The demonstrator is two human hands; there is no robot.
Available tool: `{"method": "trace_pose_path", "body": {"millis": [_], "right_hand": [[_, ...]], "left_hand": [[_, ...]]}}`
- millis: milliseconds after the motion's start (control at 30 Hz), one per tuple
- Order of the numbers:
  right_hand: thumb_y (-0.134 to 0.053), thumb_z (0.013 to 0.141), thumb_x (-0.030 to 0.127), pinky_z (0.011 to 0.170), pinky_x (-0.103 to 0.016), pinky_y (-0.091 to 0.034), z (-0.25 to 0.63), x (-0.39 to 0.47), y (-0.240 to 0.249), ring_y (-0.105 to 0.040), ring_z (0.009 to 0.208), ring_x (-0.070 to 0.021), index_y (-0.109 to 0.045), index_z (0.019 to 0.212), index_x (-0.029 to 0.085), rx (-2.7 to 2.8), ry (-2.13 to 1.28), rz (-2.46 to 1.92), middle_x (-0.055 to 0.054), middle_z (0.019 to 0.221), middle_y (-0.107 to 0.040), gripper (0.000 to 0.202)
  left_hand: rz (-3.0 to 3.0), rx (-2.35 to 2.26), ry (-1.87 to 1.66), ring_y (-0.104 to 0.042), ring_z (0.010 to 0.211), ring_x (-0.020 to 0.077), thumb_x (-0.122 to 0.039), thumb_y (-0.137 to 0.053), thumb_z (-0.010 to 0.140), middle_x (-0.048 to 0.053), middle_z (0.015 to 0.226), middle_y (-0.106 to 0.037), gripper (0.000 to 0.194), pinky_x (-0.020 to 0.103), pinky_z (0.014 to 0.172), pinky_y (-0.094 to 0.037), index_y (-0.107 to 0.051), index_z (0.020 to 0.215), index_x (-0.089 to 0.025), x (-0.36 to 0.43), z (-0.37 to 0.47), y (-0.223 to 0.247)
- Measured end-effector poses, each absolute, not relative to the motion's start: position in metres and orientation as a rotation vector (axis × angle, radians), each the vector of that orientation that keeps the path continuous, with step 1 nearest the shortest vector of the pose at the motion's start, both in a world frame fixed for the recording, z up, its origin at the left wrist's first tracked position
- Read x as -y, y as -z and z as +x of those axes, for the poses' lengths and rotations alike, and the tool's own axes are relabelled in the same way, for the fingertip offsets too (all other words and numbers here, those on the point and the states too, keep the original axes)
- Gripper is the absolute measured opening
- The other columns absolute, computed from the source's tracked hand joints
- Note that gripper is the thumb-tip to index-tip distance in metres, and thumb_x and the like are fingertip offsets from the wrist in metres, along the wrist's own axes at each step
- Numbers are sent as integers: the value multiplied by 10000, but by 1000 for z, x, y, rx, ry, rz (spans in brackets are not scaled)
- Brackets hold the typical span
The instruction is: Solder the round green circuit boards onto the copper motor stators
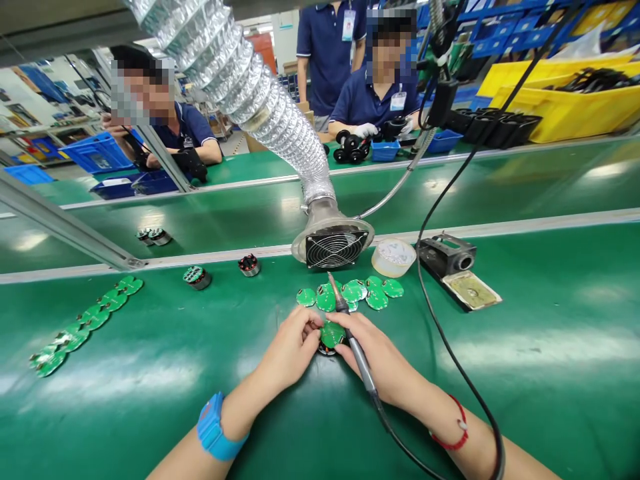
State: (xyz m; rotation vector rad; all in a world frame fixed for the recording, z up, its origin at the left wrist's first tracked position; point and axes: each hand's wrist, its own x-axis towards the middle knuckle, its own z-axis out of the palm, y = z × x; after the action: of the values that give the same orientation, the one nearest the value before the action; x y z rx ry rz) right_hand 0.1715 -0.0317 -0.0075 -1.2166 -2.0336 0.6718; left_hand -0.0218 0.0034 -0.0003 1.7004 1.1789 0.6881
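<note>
Between my hands a round green circuit board [333,334] lies over a motor stator [327,350], mostly hidden beneath it. My left hand [293,343] is closed, its thumb and fingers pinching at the board's left edge. My right hand [377,353] holds a soldering iron [361,360], its tip pointing up and away from me, while its fingertips touch the board's right side. Just beyond my hands lie several loose green circuit boards [377,298]. A blue band is on my left wrist and a red string bracelet on my right.
An extractor fan [336,249] hangs ahead on a silver duct [280,120]. Right of it are a tape roll [393,257] and a soldering iron stand [447,253] with a sponge [471,291]. A row of boards [95,317] lies left, near two stators [197,277]. The iron's cable crosses the right side. Co-workers sit opposite.
</note>
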Motion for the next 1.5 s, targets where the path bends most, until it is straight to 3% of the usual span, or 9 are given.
{"method": "trace_pose_path", "body": {"millis": [233,367,667,733,833,1000,1233,1500], "right_hand": [[-553,884,108,868,-420,-587,164,38,20,-662,981,-234,-449,1382,248,2035,-637,-1157,-86,1105,-670,528],[-536,883,106,942,-434,-563,167,31,22,-654,1086,-243,-448,1396,240,2091,-690,-1080,-102,1216,-666,537],[-514,875,97,1071,-502,-480,174,31,18,-542,1302,-264,-379,1459,257,2051,-590,-1066,-103,1424,-569,621],[-517,896,115,1033,-483,-508,169,33,15,-570,1261,-261,-403,1433,267,1989,-541,-1060,-100,1366,-607,569],[-503,913,104,909,-411,-567,161,33,11,-656,1040,-220,-442,1364,277,1930,-500,-1016,-64,1130,-694,486],[-505,909,96,785,-349,-572,157,33,13,-653,831,-189,-485,1268,274,1873,-479,-1077,-12,895,-664,401],[-482,900,62,732,-348,-541,160,30,13,-623,831,-208,-526,1231,281,1992,-365,-1020,-12,876,-691,399],[-474,962,138,844,-371,-569,181,43,-10,-701,943,-209,-539,1284,263,1839,-394,-1189,-36,979,-760,351]], "left_hand": [[1380,-1042,-567,-586,600,135,-310,-623,721,-18,725,-544,160,276,604,-479,-537,735,-176,-12,-33,-11],[1490,-1121,-583,-545,552,114,-273,-602,749,-18,746,-534,118,259,546,-437,-564,700,-173,-6,-29,-15],[1737,-1232,-596,-512,717,150,-133,-601,799,-1,772,-547,113,269,656,-391,-611,696,-181,9,-10,-12],[1728,-1245,-593,-507,721,152,-133,-609,801,-3,771,-536,118,268,650,-387,-608,693,-182,9,-10,-11],[1720,-1259,-579,-505,717,153,-137,-625,797,-10,755,-519,123,266,642,-384,-598,687,-185,8,-11,-11],[1678,-1265,-578,-495,694,141,-148,-646,781,-14,771,-518,82,264,645,-388,-616,715,-185,7,-13,-12],[1497,-1199,-578,-467,637,114,-152,-656,764,-23,756,-483,98,242,605,-390,-602,683,-167,1,-15,-7],[1751,-1284,-641,-505,709,145,-145,-589,805,-6,780,-520,106,269,657,-397,-574,709,-186,11,-11,-6]]}}
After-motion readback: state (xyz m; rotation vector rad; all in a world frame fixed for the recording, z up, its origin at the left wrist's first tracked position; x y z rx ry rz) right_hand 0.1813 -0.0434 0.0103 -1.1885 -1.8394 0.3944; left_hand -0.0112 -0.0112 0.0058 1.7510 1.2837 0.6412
